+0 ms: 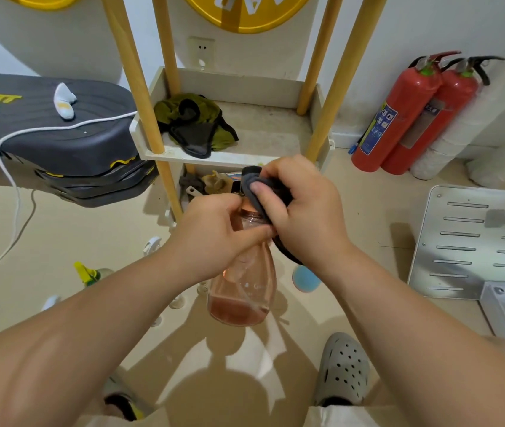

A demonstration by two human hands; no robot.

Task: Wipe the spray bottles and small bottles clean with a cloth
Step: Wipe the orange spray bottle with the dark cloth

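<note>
Above floor point(66, 238), left grip point(214, 232) clasped spray bottle point(242, 294) neck; right grip point(303, 217) pinched cloth point(252, 188) over cap. Likely light, slippery plastic; neck safest hold.

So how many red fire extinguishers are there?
2. One fire extinguisher stands on the floor by the wall; the second extinguisher is just behind it, partly hidden.

Top edge, round yellow sign point(245, 13): large white letters, cut off by the frame and inverted, possibly "A" and "D"; no whole word reads.
On dark grey bench point(60, 131): yellow logo, illegible.
On nearer fire extinguisher point(396, 118): blue label with pictograms, print too small.
On pink spray bottle point(245, 288): faint white markings, unreadable.
</note>
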